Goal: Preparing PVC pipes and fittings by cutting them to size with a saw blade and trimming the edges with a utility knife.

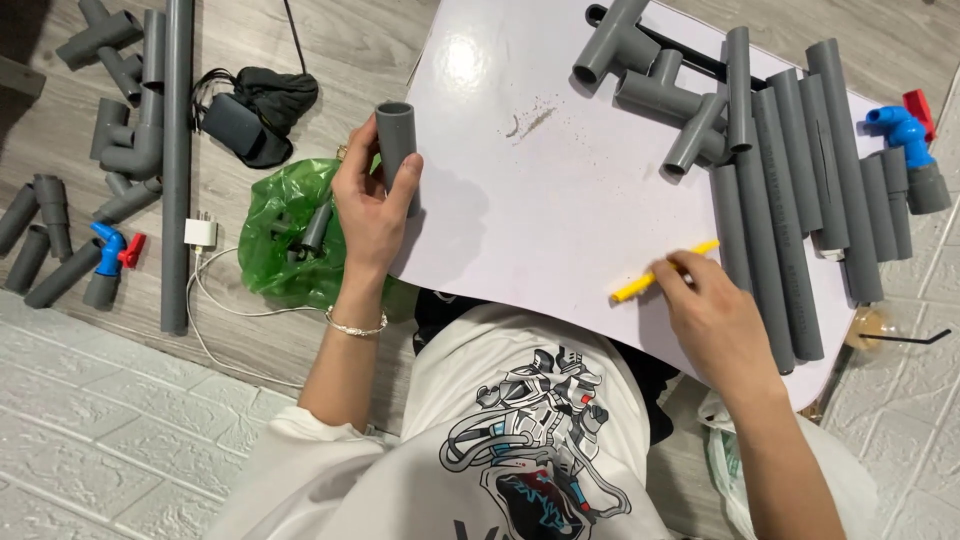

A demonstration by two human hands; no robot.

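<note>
One short grey pipe piece [396,140] upright in left hand [372,200], fingers wrapped on it; one yellow pen [664,271] pinched in right hand [712,315] over white desk [540,200]

The person is wearing a white short-sleeved T-shirt [440,460] carrying a large printed graphic [540,440] of a grey robot-like figure with red and blue accents, sitting toward five o'clock on the chest. A thin silver bracelet [355,325] is circling the left wrist. Both forearms are showing bare below the sleeves.
</note>
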